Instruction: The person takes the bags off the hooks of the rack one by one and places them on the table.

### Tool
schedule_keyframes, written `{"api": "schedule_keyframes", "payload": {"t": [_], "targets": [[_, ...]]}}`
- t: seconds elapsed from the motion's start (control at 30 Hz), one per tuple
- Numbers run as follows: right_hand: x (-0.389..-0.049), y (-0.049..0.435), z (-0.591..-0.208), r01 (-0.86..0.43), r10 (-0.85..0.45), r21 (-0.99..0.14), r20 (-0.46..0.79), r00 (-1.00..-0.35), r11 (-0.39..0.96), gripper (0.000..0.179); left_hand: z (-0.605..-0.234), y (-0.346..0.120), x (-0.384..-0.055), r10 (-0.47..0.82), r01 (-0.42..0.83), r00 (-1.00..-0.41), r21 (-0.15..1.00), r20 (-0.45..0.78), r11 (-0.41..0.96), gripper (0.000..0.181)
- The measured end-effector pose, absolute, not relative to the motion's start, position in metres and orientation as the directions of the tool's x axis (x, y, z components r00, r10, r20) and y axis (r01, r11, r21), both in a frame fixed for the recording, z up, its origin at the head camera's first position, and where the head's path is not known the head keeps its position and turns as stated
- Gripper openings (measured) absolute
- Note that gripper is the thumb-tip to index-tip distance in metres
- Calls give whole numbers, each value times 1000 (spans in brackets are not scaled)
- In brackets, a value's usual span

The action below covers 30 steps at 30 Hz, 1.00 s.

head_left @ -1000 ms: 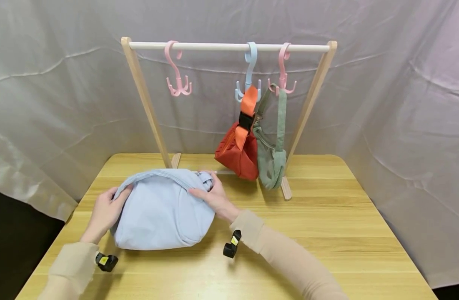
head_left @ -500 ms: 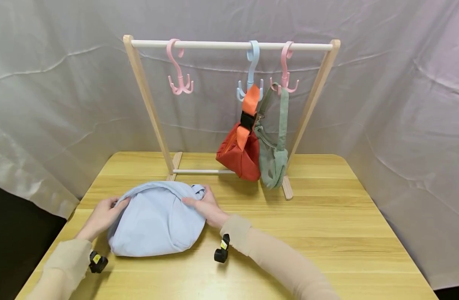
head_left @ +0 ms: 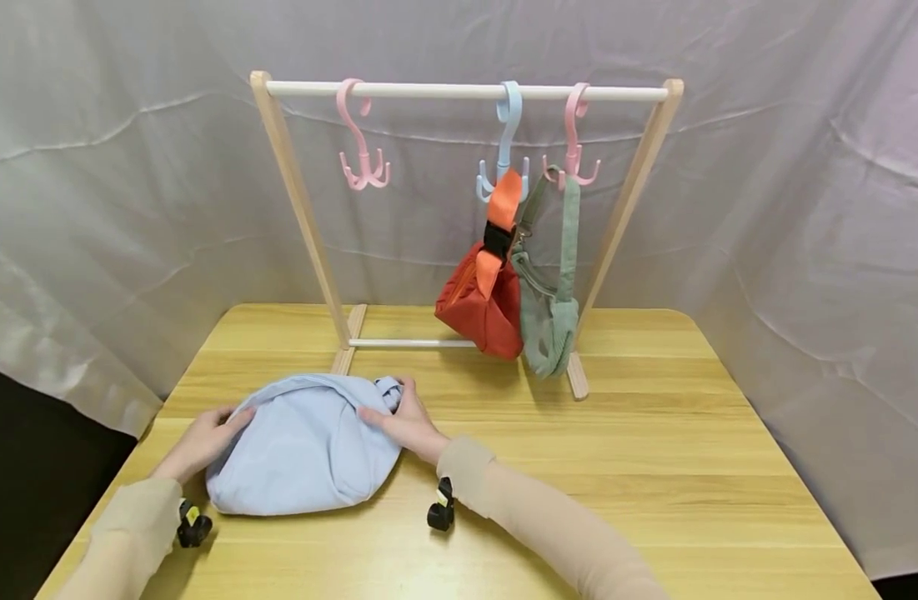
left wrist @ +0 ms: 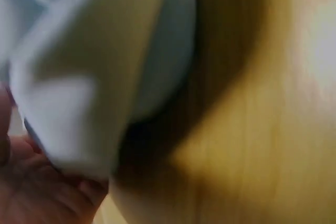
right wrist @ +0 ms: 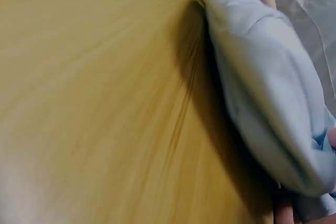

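Sinking: one pale-blue fabric bag [head_left: 301, 454], lower left of the head view, lower and further left than a second ago; apparently being set down. Your left hand [head_left: 205, 439]: pinching its left edge. Your right hand [head_left: 411, 427]: grasping its right end, beside the bunched strap [head_left: 388, 389].
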State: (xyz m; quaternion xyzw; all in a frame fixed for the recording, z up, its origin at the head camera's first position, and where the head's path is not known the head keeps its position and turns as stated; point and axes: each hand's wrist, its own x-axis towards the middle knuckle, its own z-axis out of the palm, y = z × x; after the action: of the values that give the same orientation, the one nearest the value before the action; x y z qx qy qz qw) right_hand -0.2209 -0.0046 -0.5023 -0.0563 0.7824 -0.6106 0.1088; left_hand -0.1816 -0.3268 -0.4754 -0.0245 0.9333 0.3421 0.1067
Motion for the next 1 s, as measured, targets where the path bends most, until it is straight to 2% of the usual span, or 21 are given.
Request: {"api": "schedule_keyframes", "payload": {"t": [0.13,0.27,0.5,0.73,1.0], "targets": [[-220,5,-501,16,-256,-959,-91,-962,282,90,-479,-335,-181,13,-173,-966,677,-260,715,76],[-221,17,-500,43,-260,-968,-109,-959,246,87,-477,-342,-181,30,-204,-952,707,-304,677,78],[-221,33,-501,103,-270,-965,-169,-948,241,63,-477,-350,-182,77,-171,-949,706,-305,688,72],[-218,32,-497,32,-359,-958,-138,-923,284,29,-477,-353,-184,105,-163,-947,737,-302,655,65],[-218,25,-497,6,-408,-946,-146,-901,325,20,-473,-352,-188,100,-237,-919,738,-381,633,75]]}}
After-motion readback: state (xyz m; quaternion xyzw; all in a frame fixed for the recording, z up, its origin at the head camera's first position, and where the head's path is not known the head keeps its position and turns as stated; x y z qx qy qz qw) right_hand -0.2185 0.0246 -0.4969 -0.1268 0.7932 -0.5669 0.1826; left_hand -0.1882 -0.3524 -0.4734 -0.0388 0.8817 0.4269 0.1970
